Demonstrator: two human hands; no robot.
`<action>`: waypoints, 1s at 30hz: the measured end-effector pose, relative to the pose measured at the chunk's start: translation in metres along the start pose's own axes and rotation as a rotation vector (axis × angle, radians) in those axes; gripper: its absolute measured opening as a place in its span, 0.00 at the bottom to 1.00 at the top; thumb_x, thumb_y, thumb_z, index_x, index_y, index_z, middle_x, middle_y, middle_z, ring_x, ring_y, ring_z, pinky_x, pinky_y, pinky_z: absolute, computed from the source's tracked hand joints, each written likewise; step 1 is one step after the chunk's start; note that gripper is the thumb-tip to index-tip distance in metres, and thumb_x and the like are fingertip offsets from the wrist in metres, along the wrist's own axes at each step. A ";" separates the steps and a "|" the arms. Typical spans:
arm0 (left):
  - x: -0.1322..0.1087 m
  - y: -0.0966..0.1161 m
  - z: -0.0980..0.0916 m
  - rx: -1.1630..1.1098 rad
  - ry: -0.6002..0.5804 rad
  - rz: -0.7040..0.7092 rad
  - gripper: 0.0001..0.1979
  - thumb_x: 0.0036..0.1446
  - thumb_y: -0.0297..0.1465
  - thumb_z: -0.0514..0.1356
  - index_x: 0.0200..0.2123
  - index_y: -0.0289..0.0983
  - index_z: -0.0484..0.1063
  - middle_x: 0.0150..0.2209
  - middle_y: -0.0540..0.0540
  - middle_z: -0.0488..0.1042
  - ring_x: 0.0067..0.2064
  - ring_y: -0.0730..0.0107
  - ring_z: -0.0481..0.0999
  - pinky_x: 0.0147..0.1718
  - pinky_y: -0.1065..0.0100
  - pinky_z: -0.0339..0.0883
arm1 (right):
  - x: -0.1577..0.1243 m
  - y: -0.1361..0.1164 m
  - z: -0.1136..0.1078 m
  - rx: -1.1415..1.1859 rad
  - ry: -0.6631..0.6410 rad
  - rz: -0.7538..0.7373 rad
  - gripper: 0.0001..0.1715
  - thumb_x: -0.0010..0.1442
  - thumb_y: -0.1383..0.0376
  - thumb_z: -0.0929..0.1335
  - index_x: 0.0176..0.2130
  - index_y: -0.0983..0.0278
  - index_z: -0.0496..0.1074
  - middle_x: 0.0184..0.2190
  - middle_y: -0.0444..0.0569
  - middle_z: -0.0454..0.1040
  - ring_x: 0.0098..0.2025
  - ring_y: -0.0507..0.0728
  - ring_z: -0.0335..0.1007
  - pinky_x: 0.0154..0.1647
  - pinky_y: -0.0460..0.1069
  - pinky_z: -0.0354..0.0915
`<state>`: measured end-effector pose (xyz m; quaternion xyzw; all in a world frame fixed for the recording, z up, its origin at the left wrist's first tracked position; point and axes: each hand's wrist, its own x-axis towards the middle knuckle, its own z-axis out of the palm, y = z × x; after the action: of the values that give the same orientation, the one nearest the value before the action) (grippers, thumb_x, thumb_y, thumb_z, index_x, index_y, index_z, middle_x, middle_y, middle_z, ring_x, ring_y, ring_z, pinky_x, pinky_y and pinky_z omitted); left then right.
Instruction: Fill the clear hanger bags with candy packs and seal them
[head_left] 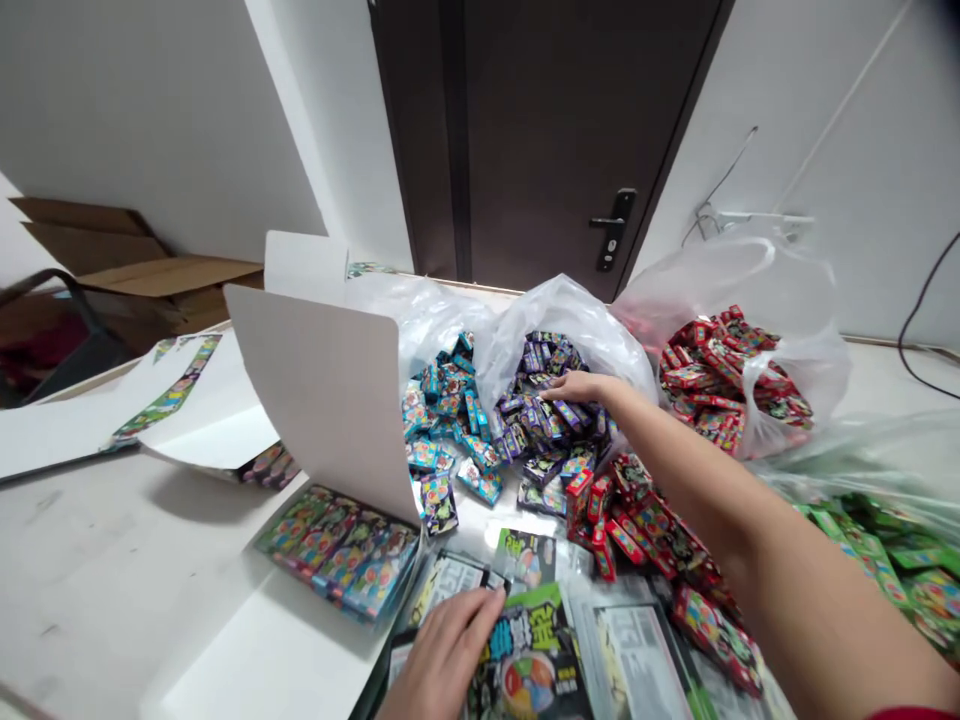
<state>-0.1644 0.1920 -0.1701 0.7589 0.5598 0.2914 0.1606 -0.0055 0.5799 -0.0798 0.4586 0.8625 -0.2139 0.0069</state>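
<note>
My right hand [576, 387] reaches over small purple candy boxes [536, 425] in a clear plastic bag, its fingers stretched out just above or touching them; no box shows in its grasp. At the lower middle, my left hand [450, 645] lies with fingers extended on the left edge of a black-and-green printed pack [529, 665], its thumb hidden. More flat packs in clear plastic [630, 650] lie beside and under it. To the left stands an open white carton [330, 375], its lid raised, with rows of colourful small boxes [341, 550] inside.
Blue boxes [450, 400] spill from a plastic bag on the left. Red boxes fill another bag [787, 270], and loose red boxes [660, 530] lie under my right forearm. Green boxes [892, 560] sit far right. Brown cartons [172, 275] stand left; a dark door [547, 130] is behind.
</note>
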 end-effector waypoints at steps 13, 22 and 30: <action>0.001 0.047 -0.012 0.014 -0.070 -0.001 0.55 0.44 0.45 0.70 0.68 0.46 0.41 0.62 0.36 0.60 0.61 0.43 0.61 0.58 0.43 0.61 | -0.142 -0.035 0.066 0.258 0.509 -0.422 0.28 0.62 0.70 0.59 0.61 0.60 0.64 0.56 0.54 0.69 0.59 0.59 0.63 0.60 0.60 0.59; -0.011 0.049 -0.012 0.104 -0.028 0.074 0.48 0.49 0.39 0.68 0.67 0.43 0.45 0.60 0.35 0.60 0.60 0.43 0.63 0.57 0.43 0.62 | -0.272 -0.008 0.085 1.392 0.300 0.014 0.26 0.51 0.53 0.72 0.49 0.58 0.73 0.41 0.46 0.77 0.35 0.55 0.73 0.33 0.49 0.69; 0.002 0.059 0.001 0.110 -0.097 0.137 0.45 0.51 0.44 0.66 0.66 0.43 0.48 0.59 0.36 0.61 0.60 0.43 0.62 0.58 0.44 0.60 | -0.364 0.032 0.120 1.324 0.299 0.156 0.19 0.51 0.57 0.73 0.43 0.61 0.74 0.39 0.46 0.76 0.31 0.51 0.71 0.29 0.46 0.68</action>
<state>-0.1187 0.1751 -0.1371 0.8162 0.5134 0.2334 0.1256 0.2090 0.2635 -0.1249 0.4517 0.5059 -0.6298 -0.3788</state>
